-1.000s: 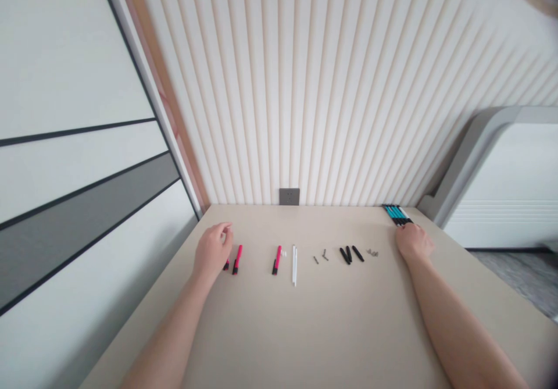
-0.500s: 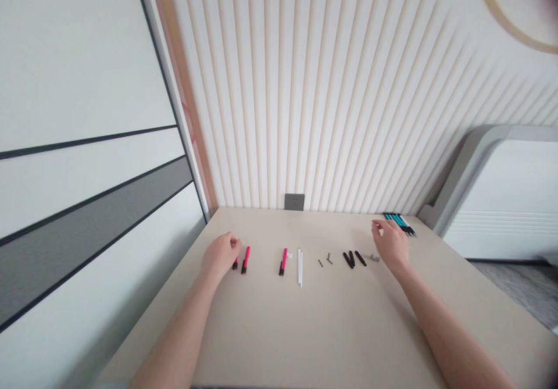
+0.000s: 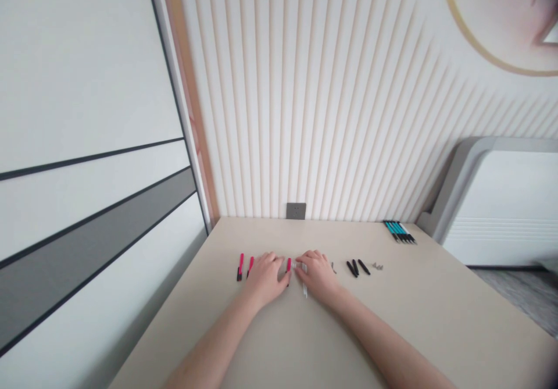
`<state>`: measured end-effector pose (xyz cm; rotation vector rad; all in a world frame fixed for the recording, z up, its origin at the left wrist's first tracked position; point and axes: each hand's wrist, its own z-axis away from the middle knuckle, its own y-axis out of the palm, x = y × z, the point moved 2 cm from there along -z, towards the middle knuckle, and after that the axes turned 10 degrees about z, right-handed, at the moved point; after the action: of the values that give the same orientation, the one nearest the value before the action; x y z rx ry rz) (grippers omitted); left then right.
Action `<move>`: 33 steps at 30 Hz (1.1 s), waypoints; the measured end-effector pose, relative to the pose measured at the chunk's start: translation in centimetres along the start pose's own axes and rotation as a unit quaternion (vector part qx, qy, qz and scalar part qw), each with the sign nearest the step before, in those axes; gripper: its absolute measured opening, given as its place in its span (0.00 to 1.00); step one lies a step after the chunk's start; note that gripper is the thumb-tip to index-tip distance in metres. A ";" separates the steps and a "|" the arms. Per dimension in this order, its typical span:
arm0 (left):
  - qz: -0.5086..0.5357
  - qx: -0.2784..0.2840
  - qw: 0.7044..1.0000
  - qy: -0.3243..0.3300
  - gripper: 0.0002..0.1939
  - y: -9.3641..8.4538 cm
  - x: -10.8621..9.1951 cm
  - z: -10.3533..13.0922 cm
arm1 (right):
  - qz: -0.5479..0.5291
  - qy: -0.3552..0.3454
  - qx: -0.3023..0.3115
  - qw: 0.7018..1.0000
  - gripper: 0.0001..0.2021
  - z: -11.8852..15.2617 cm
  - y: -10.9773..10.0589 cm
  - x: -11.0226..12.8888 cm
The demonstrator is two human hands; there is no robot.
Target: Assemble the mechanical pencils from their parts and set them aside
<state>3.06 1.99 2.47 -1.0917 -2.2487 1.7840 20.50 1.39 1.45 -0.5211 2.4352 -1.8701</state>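
Your left hand: your left hand (image 3: 265, 277) has its thumb and forefinger curved about the middle pink-and-black barrel (image 3: 288, 264); whether they grip it, you cannot tell from here.
Your right hand: your right hand (image 3: 318, 272) arches over the white rods (image 3: 305, 291), thumb and fingertips near the small white pieces (image 3: 293, 265); its hold is hidden too.
Barrel placing: it lies between your hands, probably so both can reach it; two other pink-and-black barrels (image 3: 241, 264) lie to its left.
Grouping: black tapered pieces (image 3: 364, 267) and tiny grey pieces (image 3: 378, 267) sit apart by kind, likely so you never mix sorts.
Far corner: teal-and-black pens (image 3: 401, 232) lie side by side, perhaps there to leave your arms room.
Shapes: slim straight cylinders, thin rods, blunt-ended tapers.
Materials: the barrels look like smooth plastic; your worktop (image 3: 279, 342) is pale, matt and flat, against a ribbed cream wall (image 3: 305, 86).
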 end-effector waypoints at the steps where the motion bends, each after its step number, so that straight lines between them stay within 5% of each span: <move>1: -0.002 0.006 1.000 0.000 0.15 0.1 -0.1 0.0 | -0.004 0.002 -0.003 1.000 0.11 0.0 0.2 0.0; 16: -0.027 0.023 0.997 -0.073 0.14 -0.2 2.4 -0.3 | -0.141 0.075 -0.094 0.983 0.09 1.8 -1.8 -1.5; 23: 0.019 0.020 0.997 -0.075 0.11 0.0 2.8 -0.6 | -0.172 0.032 -0.120 0.977 0.09 3.2 -2.7 -1.0; 28: 0.101 -0.038 0.994 0.003 0.11 -1.1 1.9 -0.8 | -0.186 0.052 -0.094 0.977 0.10 2.9 -2.6 -1.0; 33: 0.111 -0.009 0.988 0.109 0.10 -1.8 0.2 -0.6 | -0.204 0.069 -0.076 0.974 0.09 2.8 -2.2 -1.4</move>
<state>2.36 2.44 4.16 -1.5126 -2.0893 1.6246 23.02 -1.34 2.46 -0.9994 2.7479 -1.9155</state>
